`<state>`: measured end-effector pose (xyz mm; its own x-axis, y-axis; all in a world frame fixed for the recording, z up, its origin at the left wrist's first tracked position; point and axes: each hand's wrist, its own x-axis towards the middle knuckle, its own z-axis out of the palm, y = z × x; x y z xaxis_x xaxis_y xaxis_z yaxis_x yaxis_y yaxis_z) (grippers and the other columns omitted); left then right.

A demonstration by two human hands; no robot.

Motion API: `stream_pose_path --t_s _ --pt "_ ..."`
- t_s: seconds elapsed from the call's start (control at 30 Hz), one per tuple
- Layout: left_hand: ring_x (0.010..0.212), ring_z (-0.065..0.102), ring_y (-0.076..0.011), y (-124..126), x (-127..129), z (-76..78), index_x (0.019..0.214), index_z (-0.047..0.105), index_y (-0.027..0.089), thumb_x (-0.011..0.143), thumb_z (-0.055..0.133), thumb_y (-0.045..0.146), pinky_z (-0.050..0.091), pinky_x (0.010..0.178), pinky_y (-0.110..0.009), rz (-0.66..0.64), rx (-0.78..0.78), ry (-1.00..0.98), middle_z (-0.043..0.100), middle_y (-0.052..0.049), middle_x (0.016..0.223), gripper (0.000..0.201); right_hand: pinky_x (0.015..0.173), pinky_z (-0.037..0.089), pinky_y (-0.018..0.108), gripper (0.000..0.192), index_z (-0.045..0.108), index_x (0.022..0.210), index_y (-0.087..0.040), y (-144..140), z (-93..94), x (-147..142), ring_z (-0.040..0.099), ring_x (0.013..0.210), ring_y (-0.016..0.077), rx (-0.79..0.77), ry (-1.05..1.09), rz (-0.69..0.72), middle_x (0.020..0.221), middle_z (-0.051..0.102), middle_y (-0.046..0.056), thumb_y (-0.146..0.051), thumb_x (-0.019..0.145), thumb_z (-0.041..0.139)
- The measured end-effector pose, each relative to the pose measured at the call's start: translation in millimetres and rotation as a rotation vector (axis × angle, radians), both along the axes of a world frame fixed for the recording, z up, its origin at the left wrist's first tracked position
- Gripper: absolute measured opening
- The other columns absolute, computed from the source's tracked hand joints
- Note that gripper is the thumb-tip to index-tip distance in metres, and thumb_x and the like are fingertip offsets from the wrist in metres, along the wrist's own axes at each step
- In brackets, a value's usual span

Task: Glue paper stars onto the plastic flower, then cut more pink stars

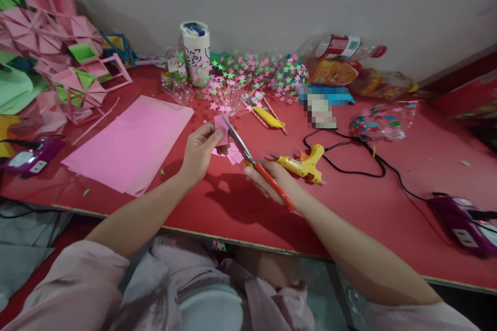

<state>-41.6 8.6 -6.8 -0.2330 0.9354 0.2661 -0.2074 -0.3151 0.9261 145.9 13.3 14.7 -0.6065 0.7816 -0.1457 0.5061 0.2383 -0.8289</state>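
- Pink paper [221, 132], small and flat, was pinched by your left hand [200, 150], mid-frame.
- Red-handled metal scissors [262, 170], long-bladed, were grasped in your right hand [285, 178].

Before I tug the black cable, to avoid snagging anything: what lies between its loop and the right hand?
The yellow glue gun, lying on the red table, in the head view.
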Motion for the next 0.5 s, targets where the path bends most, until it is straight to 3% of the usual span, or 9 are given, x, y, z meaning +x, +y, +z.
stream_pose_path --t_s 0.5 --pt "0.047 0.053 -0.0067 -1.0 0.8 -0.4 0.067 0.057 0.018 0.083 0.060 0.034 0.045 0.049 -0.021 -0.033 0.011 -0.011 0.055 0.004 0.051 0.023 0.045 0.025 0.026 0.047 0.043 0.062 -0.021 -2.7 -1.4 -2.0 0.035 0.043 0.0098 -0.003 0.017 -0.033 0.046 0.036 -0.005 -0.063 0.082 0.045"
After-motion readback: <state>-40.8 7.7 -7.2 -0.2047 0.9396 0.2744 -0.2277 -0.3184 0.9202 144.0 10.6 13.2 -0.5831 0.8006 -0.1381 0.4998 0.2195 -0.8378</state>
